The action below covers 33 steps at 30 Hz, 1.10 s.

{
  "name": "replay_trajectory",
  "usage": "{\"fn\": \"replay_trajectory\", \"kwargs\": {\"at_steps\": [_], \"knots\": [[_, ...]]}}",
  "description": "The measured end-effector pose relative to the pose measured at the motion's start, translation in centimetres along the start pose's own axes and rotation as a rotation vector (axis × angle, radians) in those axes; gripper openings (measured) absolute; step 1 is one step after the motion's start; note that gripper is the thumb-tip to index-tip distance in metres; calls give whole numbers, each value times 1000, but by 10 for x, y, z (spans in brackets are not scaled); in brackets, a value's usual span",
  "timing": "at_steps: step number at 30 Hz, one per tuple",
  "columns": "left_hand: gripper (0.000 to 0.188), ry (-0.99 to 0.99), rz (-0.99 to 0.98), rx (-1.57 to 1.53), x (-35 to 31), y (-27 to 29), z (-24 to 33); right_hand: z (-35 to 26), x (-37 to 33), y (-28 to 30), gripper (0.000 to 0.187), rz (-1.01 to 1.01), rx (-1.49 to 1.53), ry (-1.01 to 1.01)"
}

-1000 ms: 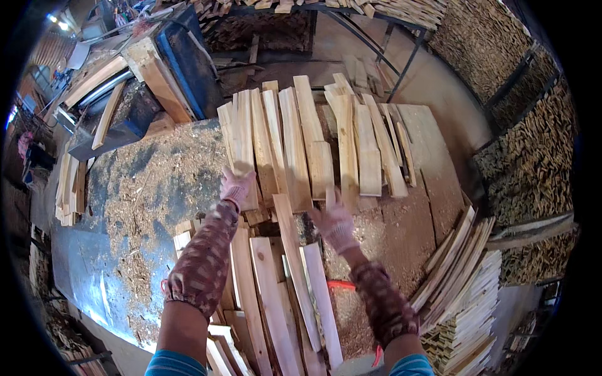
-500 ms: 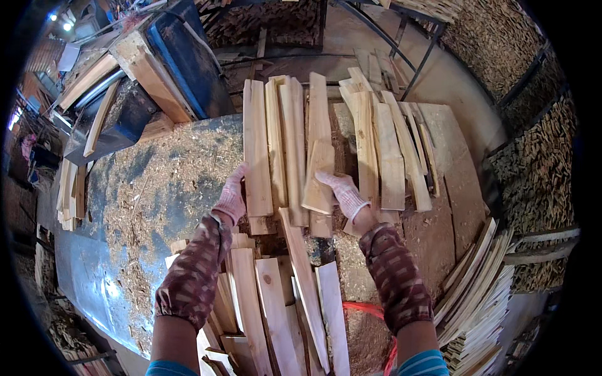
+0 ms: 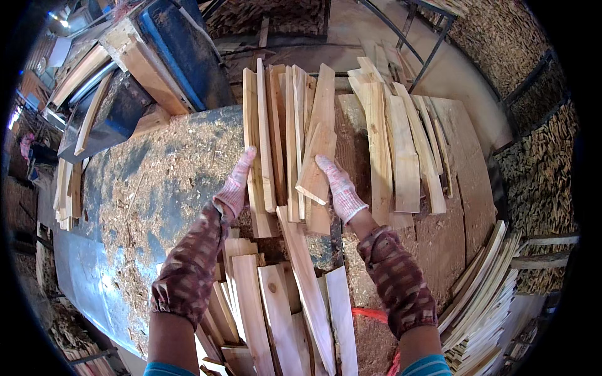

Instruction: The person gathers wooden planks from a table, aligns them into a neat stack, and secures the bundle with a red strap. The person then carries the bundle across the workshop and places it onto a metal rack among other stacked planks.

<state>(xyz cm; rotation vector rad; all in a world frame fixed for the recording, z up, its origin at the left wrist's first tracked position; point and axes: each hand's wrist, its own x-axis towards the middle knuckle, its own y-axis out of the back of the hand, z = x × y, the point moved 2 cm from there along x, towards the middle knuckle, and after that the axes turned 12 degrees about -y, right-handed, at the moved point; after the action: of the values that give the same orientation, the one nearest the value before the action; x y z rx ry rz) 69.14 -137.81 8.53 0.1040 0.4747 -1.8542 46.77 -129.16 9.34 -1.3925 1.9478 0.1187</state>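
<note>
Between my left hand (image 3: 235, 183) and my right hand (image 3: 340, 189) lies a bunch of slats (image 3: 263, 135), long and narrow, pointing away from me. The left is set against the outer edge of the leftmost slat (image 3: 251, 119); the right is against the right side of a short slat (image 3: 315, 166), which lies aslant on top of the others. The 2 hands are apart, with the wood between them; whether the fingers curl underneath, I cannot tell. I judge that I bracket the bunch from 2 sides so it stays close and does not splay, and that the crooked short slat is the likeliest to slip.

To the right of my right hand, a 2nd group (image 3: 401, 150) lies loosely fanned, pointing much the same way; the gap perhaps keeps the 2 lots from mixing. Nearer to me than either hand are more slats (image 3: 269, 301), also lengthwise, probably put there for easy reach. A red strap (image 3: 370, 314) lies just beside my right sleeve (image 3: 398, 276). Left of my left hand, shavings (image 3: 157, 169) cover much of the table (image 3: 88, 263), and beyond them stands a blue box (image 3: 182, 59). On the wood I find no brand or label, and no writing I can read.
</note>
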Motion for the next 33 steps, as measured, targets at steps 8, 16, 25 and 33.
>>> {"fn": "replay_trajectory", "kwargs": {"at_steps": [8, 16, 25, 33], "knots": [[89, -5, -220, -58, 8, -2, 32, -2, 3, -16, 72, -144, 337, -121], [89, 25, -233, 36, 27, 5, 46, -7, 11, -41, 63, -104, 419, -106], [71, 122, -286, 155, 22, -32, 141, -60, -4, -66, 61, -325, 475, -189], [82, 247, -413, 45, -34, -67, 162, -63, -70, -54, 49, -460, 557, -20]]}}
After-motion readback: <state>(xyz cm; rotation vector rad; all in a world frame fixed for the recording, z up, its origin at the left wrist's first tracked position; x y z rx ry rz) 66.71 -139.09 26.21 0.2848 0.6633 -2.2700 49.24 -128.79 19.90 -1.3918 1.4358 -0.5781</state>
